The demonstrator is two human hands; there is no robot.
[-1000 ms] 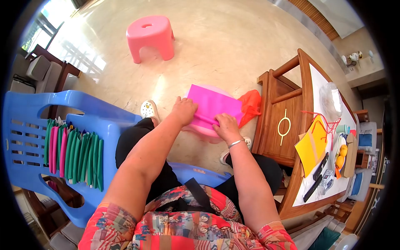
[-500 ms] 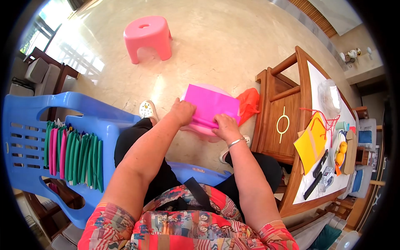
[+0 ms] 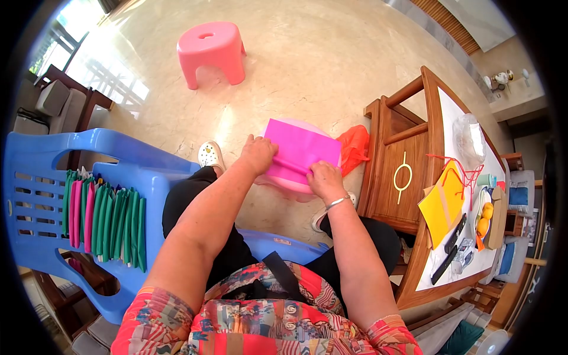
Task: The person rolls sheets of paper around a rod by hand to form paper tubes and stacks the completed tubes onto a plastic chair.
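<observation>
A bright magenta sheet, paper or thin felt (image 3: 305, 142), lies over a light pink stool or round seat (image 3: 290, 184) between my knees. A raised fold runs across the sheet from one hand to the other. My left hand (image 3: 258, 155) grips the sheet at its left edge, fingers closed at the fold's left end. At the fold's right end, my right hand (image 3: 325, 179) has its fingers curled on the sheet, with a silver bracelet on the wrist. The fingertips of both hands are partly hidden.
A blue plastic chair (image 3: 127, 157) at left holds a row of folded green and pink pieces (image 3: 106, 225). A pink stool (image 3: 210, 53) stands ahead. Red plastic (image 3: 355, 148) lies beside a wooden table (image 3: 390, 183) bearing yellow sheets (image 3: 441, 204), red cord and oranges (image 3: 484, 220).
The fold has shifted away from the sheet's near edge, and more magenta now shows flat on my side of it. My right hand has moved slightly right.
</observation>
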